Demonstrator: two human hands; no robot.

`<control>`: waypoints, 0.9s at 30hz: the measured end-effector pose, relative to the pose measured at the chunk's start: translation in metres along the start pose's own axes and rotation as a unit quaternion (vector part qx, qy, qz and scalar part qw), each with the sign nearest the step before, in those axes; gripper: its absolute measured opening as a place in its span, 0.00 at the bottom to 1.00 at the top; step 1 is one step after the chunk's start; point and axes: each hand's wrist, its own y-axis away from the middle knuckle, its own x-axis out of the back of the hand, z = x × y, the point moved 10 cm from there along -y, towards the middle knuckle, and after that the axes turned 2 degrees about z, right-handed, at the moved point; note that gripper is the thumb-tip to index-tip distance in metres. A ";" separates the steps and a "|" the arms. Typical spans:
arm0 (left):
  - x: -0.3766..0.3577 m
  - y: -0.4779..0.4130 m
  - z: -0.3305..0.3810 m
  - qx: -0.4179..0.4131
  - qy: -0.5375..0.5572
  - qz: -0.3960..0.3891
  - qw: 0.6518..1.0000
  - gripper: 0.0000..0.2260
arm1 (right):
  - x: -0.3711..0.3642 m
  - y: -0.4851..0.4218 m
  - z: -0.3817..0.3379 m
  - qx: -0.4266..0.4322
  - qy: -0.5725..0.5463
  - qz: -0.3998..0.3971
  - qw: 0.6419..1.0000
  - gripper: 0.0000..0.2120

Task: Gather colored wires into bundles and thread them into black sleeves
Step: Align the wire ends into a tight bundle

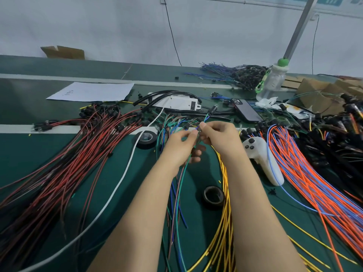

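Note:
My left hand (181,147) grips a thin bundle of green, blue and red wires (177,195) that trails down toward me over the green table. My right hand (218,135) pinches the upper ends of those same wires just above my left fingers. The wire tips run up to a small black connector (211,110). Black sleeves (157,96) lie further back beside a white box (177,103). A fan of yellow wires (224,222) passes under my right forearm.
Red and black wires (64,163) spread at left, orange and blue wires (306,173) at right. Two black tape rolls (146,139) (213,196), a white cable (117,185), a white handheld controller (263,158), a phone (245,109), a bottle (273,81) and paper (92,91) lie around.

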 end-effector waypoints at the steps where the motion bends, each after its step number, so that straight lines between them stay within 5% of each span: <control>1: -0.004 0.001 -0.007 0.045 0.037 -0.020 0.998 0.13 | -0.001 0.001 0.000 -0.001 -0.018 -0.004 1.000 0.09; 6: -0.021 0.013 -0.022 0.196 0.210 -0.110 0.952 0.18 | -0.002 0.002 -0.003 0.006 -0.061 -0.016 0.998 0.10; 10: -0.017 0.010 -0.015 0.133 0.126 -0.065 0.981 0.15 | 0.010 -0.002 -0.002 0.040 0.118 0.068 0.990 0.10; 13: -0.018 0.009 -0.005 0.094 0.082 -0.053 0.991 0.15 | 0.012 -0.001 -0.006 0.051 0.090 0.090 0.991 0.08; 20: -0.007 0.020 0.012 0.147 0.186 -0.109 0.965 0.17 | -0.029 0.014 -0.042 0.097 0.067 -0.083 0.990 0.11; 25: 0.030 0.034 0.057 0.113 0.314 -0.125 0.934 0.16 | -0.049 0.005 -0.058 0.002 -0.256 -0.005 0.967 0.08; 27: 0.045 0.049 0.094 0.069 0.387 -0.167 0.904 0.16 | -0.072 0.001 -0.064 -0.003 -0.277 0.032 0.960 0.08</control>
